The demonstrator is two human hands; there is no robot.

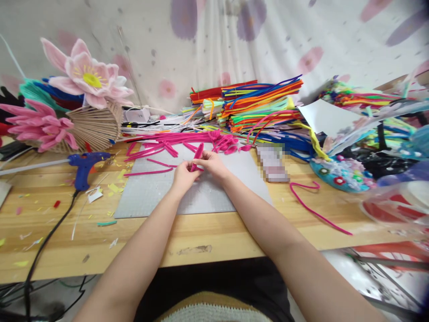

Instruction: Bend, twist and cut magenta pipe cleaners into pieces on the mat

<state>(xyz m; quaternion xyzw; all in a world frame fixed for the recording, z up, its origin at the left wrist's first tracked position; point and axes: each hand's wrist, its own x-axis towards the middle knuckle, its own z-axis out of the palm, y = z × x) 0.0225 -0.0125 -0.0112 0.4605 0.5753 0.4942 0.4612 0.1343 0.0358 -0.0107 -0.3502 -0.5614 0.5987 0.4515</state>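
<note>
A white curtain [268, 36] printed with pink and purple flowers hangs behind the wooden desk [208, 232]; the light is soft and even, and pale floor [338, 264] shows below at the right

Bent pink pipe cleaner [197, 157], upright

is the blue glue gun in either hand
No, the blue glue gun lies on the wooden table off to the left, while the left hand and right hand both pinch a pink pipe cleaner.

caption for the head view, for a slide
Left hand and right hand pinch a pink pipe cleaner over a grey mat, blue glue gun nearby.
</note>
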